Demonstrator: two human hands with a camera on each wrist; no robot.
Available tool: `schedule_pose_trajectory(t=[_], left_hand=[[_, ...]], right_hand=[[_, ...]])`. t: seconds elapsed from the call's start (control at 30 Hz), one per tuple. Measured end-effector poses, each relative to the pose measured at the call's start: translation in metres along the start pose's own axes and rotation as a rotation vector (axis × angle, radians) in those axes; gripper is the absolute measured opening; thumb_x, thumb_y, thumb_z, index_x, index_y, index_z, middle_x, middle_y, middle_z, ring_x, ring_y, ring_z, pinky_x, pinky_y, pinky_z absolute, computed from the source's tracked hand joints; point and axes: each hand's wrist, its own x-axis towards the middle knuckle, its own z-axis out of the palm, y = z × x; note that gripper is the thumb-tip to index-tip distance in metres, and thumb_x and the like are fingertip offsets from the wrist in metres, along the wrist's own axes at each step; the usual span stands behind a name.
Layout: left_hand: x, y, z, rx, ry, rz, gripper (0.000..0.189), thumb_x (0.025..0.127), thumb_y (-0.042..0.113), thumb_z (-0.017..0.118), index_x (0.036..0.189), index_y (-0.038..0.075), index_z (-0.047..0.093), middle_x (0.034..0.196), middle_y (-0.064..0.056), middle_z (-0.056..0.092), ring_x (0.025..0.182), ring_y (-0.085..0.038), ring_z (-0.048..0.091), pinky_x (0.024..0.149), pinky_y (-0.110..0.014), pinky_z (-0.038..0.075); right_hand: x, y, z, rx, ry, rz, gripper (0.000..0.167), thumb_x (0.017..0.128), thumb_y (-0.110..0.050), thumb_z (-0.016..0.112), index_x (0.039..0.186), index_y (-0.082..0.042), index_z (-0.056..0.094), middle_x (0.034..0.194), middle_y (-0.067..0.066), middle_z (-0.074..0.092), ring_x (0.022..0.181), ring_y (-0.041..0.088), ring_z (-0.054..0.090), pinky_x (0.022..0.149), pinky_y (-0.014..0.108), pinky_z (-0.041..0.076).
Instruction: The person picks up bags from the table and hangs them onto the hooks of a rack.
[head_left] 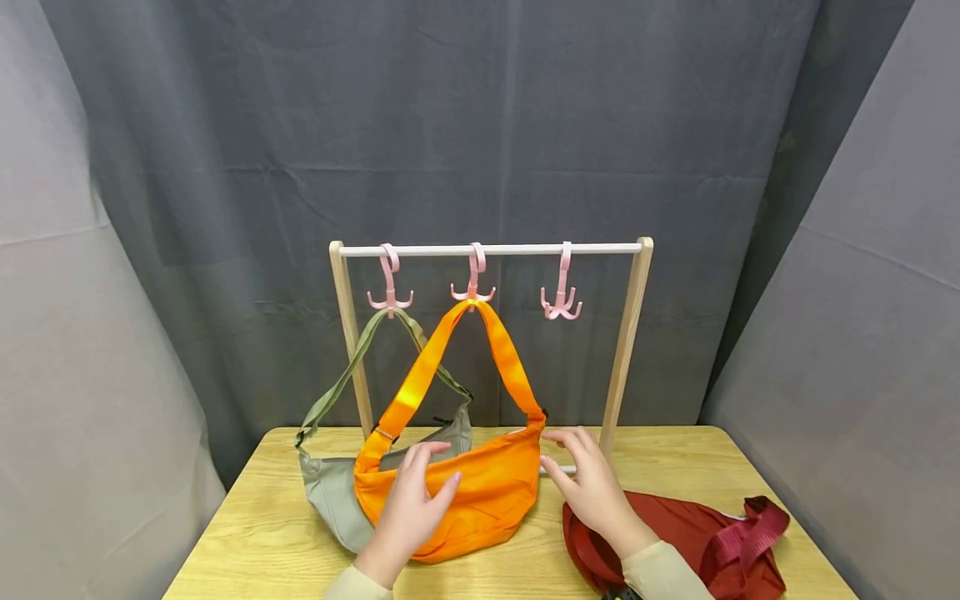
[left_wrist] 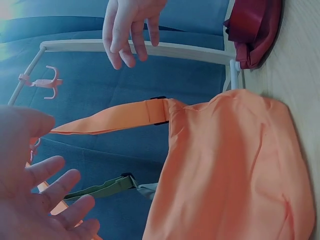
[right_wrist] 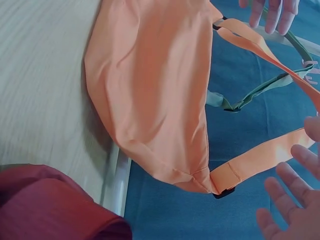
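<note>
An orange shoulder bag (head_left: 487,496) hangs by its wide strap (head_left: 420,379) from the middle pink hook (head_left: 474,279). Behind it and to the left, a grey-green bag (head_left: 333,492) hangs from the left pink hook (head_left: 390,283), partly hidden by the orange one. My left hand (head_left: 412,504) is in front of the orange bag, fingers relaxed and holding nothing. To the right of that bag is my right hand (head_left: 588,479), its fingers loosely spread and its palm bare in the right wrist view. A dark red bag (head_left: 682,533) lies on the table under my right forearm.
The hooks hang on the white bar (head_left: 517,249) of a small rack with wooden posts (head_left: 628,333). The right pink hook (head_left: 562,287) carries no bag. A wooden-topped table (head_left: 247,533) bears everything, with a grey curtain (head_left: 480,125) behind.
</note>
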Motion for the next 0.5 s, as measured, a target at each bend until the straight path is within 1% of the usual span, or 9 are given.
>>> schedule_pose_trajectory(t=[0.07, 0.1, 0.17, 0.2, 0.27, 0.37, 0.43, 0.5], left_hand=[[-0.002, -0.001, 0.002, -0.011, -0.006, 0.002, 0.036, 0.098, 0.022, 0.071, 0.132, 0.014, 0.060, 0.132, -0.005, 0.059, 0.126, -0.029, 0.058, 0.106, -0.052, 0.048], [-0.003, -0.001, 0.003, -0.015, -0.010, 0.001, 0.036, 0.098, 0.022, 0.071, 0.131, 0.014, 0.060, 0.132, -0.005, 0.059, 0.127, -0.030, 0.058, 0.107, -0.053, 0.047], [-0.005, -0.002, 0.005, -0.026, -0.018, -0.004, 0.034, 0.098, 0.021, 0.071, 0.130, 0.014, 0.060, 0.130, -0.004, 0.059, 0.127, -0.031, 0.058, 0.108, -0.055, 0.046], [-0.006, -0.002, 0.005, -0.028, -0.023, -0.007, 0.033, 0.099, 0.022, 0.070, 0.130, 0.015, 0.061, 0.130, -0.004, 0.060, 0.127, -0.031, 0.058, 0.108, -0.055, 0.046], [-0.009, -0.002, 0.006, -0.030, -0.029, -0.010, 0.033, 0.099, 0.023, 0.070, 0.129, 0.015, 0.061, 0.129, -0.004, 0.060, 0.127, -0.031, 0.058, 0.108, -0.055, 0.046], [-0.013, -0.002, 0.008, -0.030, -0.037, -0.012, 0.033, 0.099, 0.026, 0.070, 0.129, 0.014, 0.061, 0.130, -0.004, 0.060, 0.127, -0.029, 0.059, 0.108, -0.054, 0.046], [-0.015, -0.002, 0.009, -0.029, -0.038, -0.014, 0.034, 0.099, 0.027, 0.070, 0.130, 0.014, 0.061, 0.130, -0.003, 0.060, 0.126, -0.027, 0.059, 0.107, -0.054, 0.047], [-0.017, -0.002, 0.009, -0.035, -0.042, -0.020, 0.034, 0.099, 0.028, 0.070, 0.130, 0.015, 0.061, 0.130, -0.002, 0.060, 0.125, -0.027, 0.059, 0.106, -0.054, 0.048]], right_hand=[[-0.003, 0.001, 0.000, 0.001, -0.002, 0.011, 0.033, 0.096, -0.017, 0.075, 0.127, -0.018, 0.066, 0.122, -0.001, 0.061, 0.113, 0.022, 0.060, 0.096, 0.047, 0.053], [-0.005, 0.001, 0.000, 0.001, -0.006, 0.020, 0.033, 0.096, -0.017, 0.075, 0.127, -0.019, 0.067, 0.121, -0.002, 0.061, 0.113, 0.021, 0.060, 0.095, 0.047, 0.053], [-0.008, 0.001, -0.001, 0.003, -0.015, 0.038, 0.032, 0.095, -0.018, 0.075, 0.127, -0.020, 0.067, 0.121, -0.003, 0.062, 0.113, 0.022, 0.061, 0.095, 0.046, 0.054], [-0.009, 0.000, -0.001, 0.014, -0.020, 0.044, 0.032, 0.095, -0.017, 0.075, 0.126, -0.021, 0.067, 0.121, -0.002, 0.062, 0.112, 0.022, 0.061, 0.093, 0.043, 0.056], [-0.012, 0.000, -0.001, 0.035, -0.029, 0.052, 0.031, 0.095, -0.016, 0.075, 0.125, -0.021, 0.068, 0.121, 0.000, 0.063, 0.108, 0.021, 0.062, 0.085, 0.036, 0.058], [-0.017, 0.000, -0.001, 0.052, -0.023, 0.040, 0.030, 0.094, -0.015, 0.076, 0.123, -0.022, 0.068, 0.122, 0.003, 0.063, 0.104, 0.021, 0.063, 0.074, 0.026, 0.057], [-0.020, 0.000, -0.001, 0.044, -0.015, 0.035, 0.030, 0.094, -0.015, 0.076, 0.122, -0.023, 0.069, 0.123, 0.002, 0.064, 0.103, 0.020, 0.063, 0.074, 0.028, 0.056], [-0.024, 0.000, -0.002, 0.025, -0.004, 0.032, 0.030, 0.093, -0.015, 0.077, 0.121, -0.023, 0.069, 0.122, 0.001, 0.064, 0.105, 0.020, 0.062, 0.079, 0.030, 0.056]])
